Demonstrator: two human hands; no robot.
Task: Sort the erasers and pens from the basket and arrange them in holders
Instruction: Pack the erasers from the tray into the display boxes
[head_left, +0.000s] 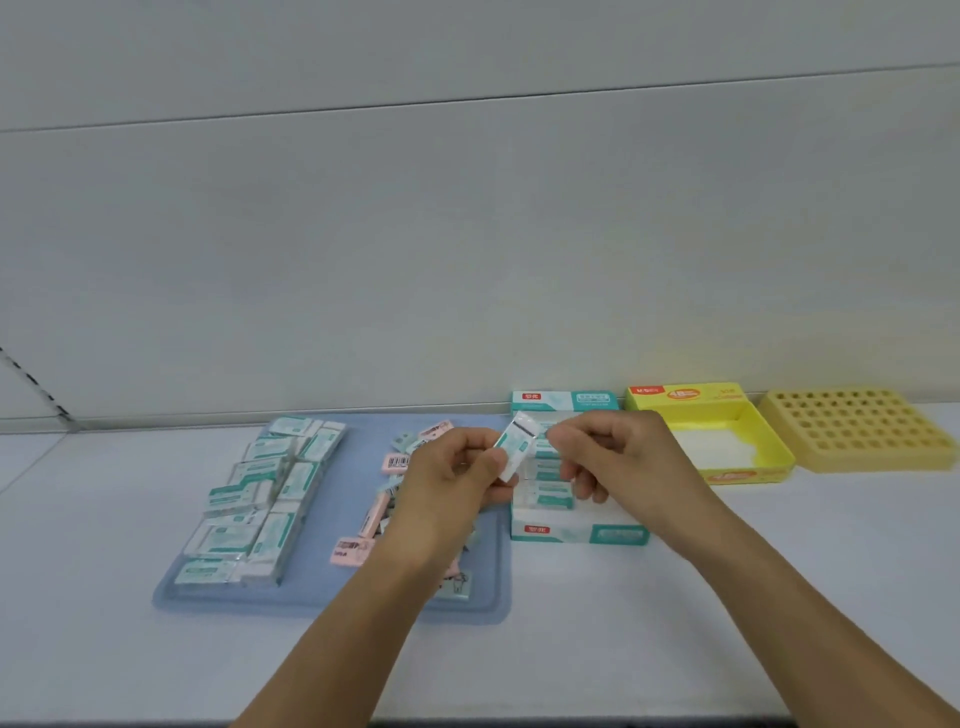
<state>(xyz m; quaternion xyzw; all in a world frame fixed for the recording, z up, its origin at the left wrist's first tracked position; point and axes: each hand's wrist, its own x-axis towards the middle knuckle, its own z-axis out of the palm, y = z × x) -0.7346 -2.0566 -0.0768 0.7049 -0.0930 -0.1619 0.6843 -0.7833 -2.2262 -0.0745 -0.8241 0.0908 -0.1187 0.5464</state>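
— Forearms fill the near edge; what are the hands doing?

— Both meet over the teal eraser (513, 451), a wrapped white-and-teal one held up in the air. The left hand (457, 483) pinches its lower end between thumb and curled fingers. The right hand (605, 452) has its fingers bent in toward the upper end, but whether they grip it or only touch it, I cannot tell.

— Where is that relative to the teal box?

— Just above the left rim of the teal box (576, 532), which already holds a row of the same erasers.

— So which step is this?

— Sorting erasers, I'd judge: one being turned or passed before it goes into the box. The next move calls for lining it up with the row and slipping it into the free space.

— What's left to sort?

— Left of the teal box lies the blue tray (332, 605), with a heap of teal erasers (260, 499) at its far side and pink erasers (363, 525) nearer the box, partly hidden by the left arm.

— And to the right?

— A yellow box (737, 457), open, then a yellow holder (857, 431) full of round holes, likely for pens. I see no pens.
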